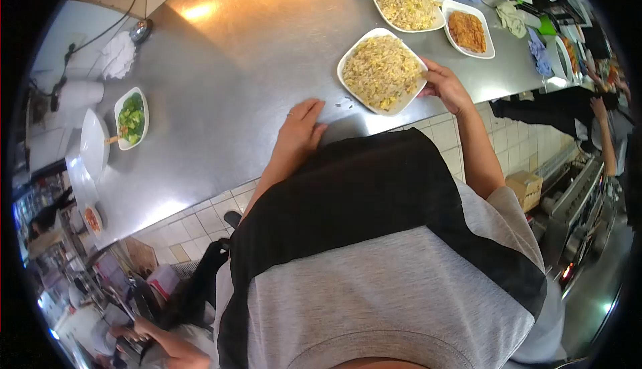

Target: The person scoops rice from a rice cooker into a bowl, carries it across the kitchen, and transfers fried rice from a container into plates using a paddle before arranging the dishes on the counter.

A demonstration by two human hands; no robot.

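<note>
A white square plate of fried rice (382, 73) sits on the steel counter (227, 95) in front of me. My right hand (445, 87) grips its right rim, fingers at the edge. My left hand (303, 127) rests on the counter to the left of the plate, apart from it, with its fingers extended and nothing in it. Behind the plate stands a second plate of fried rice (406, 5), and beside that a white dish of orange-brown food (467, 31).
On the left are a dish of broccoli (131, 119), a white bowl (94, 143) and a small dish (93, 219). Cloths (511, 20) and utensils lie at the back right. Other people stand at lower left (175, 347) and far right (605, 128). A cardboard box (524, 189) is on the floor.
</note>
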